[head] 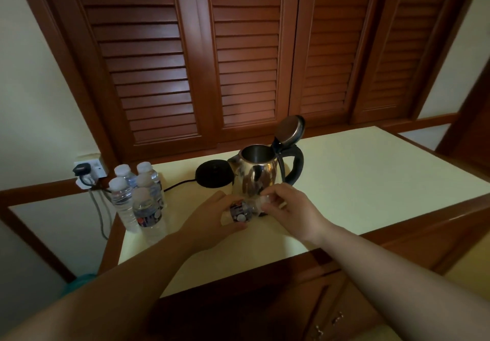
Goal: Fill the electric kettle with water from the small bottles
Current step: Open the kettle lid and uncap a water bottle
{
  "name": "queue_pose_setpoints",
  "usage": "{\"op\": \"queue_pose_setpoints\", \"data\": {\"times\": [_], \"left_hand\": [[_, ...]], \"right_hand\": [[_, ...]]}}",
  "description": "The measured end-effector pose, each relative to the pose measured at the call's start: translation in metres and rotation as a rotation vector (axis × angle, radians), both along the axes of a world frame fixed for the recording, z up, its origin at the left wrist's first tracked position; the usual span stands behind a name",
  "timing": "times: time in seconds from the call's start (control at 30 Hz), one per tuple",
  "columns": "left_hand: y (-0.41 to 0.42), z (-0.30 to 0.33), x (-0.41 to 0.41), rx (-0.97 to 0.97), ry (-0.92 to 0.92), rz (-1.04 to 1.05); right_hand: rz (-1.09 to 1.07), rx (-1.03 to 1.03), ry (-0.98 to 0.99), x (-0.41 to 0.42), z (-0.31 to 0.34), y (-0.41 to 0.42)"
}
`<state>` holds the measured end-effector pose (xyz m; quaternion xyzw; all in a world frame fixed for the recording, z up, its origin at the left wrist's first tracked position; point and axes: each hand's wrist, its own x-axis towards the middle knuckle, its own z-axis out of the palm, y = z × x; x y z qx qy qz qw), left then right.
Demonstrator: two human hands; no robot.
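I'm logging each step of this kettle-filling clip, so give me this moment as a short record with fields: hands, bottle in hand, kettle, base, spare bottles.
left hand: grips the body of the held bottle
right hand: fingers pinch the bottle's cap end
held bottle: lying roughly sideways, in front of the kettle; cap looks still on
kettle: steel, lid flipped up, standing on the counter off its base
base: black, just left of the kettle, corded
spare bottles: five, upright, capped, at the counter's left end
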<state>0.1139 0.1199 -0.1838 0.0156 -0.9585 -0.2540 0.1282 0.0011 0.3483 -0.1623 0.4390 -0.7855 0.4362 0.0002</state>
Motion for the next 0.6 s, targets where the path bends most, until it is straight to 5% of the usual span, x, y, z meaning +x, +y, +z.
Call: {"op": "queue_pose_setpoints", "data": {"times": [0.4, 0.6], "left_hand": [[0.055, 0.028, -0.031, 0.12, -0.06, -0.035], [0.103, 0.034, -0.055, 0.081, 0.05, 0.088]], "right_hand": [[0.266, -0.04, -0.414, -0.067, 0.028, 0.053], [0.181, 0.162, -0.226, -0.104, 0.03, 0.078]]}}
